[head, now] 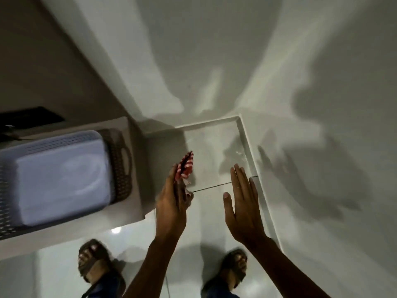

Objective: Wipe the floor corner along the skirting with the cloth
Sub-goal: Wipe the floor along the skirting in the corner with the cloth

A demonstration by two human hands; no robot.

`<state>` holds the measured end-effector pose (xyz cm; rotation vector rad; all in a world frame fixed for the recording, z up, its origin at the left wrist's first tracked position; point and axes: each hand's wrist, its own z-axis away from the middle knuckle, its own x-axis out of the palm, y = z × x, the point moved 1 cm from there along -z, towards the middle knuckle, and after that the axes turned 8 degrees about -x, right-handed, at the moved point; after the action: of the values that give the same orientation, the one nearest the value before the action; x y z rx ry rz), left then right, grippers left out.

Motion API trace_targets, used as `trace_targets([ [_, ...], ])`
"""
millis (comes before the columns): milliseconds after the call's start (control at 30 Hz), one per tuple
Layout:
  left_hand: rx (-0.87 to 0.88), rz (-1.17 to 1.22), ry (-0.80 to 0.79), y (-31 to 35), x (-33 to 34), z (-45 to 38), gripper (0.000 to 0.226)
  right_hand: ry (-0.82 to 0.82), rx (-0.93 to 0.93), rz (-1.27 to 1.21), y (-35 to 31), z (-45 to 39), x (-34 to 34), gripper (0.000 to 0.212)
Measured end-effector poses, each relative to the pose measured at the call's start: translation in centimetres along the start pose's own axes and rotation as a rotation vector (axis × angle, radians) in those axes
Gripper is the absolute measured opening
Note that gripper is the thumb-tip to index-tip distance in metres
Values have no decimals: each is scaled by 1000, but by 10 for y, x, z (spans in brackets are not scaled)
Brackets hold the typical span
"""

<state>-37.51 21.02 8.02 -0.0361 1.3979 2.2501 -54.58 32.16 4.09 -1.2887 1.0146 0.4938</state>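
A red-and-white striped cloth (184, 166) sticks up from my left hand (171, 203), which grips its lower end in mid-air above the white tiled floor. My right hand (242, 203) is stretched out flat beside it, fingers together and holding nothing. Ahead of both hands lies the floor corner (236, 121), where the white skirting (247, 143) along the right wall meets the skirting on the far wall. A shiny wet-looking patch (234, 153) sits on the tile near that corner.
A white shelf unit (137, 168) stands at the left, carrying a pale blue perforated basket (58, 177) nested in a brown one. My two sandalled feet (94, 261) (234, 267) stand on the glossy tile below. Shadows fall across the white walls.
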Motion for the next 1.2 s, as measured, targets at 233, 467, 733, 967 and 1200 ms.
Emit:
trace_targets([
  [233,-57,54,-30,-51,140,-55,38,-134,-40,71,162,36,44,66],
  [467,55,-12,-53,-148,263,-166,41,-154,-19,88,289,38,154,68],
  [733,232,-175,-37,-233,363,-275,47,-85,78,106,409,24,262,71],
  [967,517,-601,-202,-289,444,-326,59,-25,135,206,450,34,309,80],
  [1200,628,-883,-150,-305,454,-326,71,-32,180,218,454,32,317,79],
])
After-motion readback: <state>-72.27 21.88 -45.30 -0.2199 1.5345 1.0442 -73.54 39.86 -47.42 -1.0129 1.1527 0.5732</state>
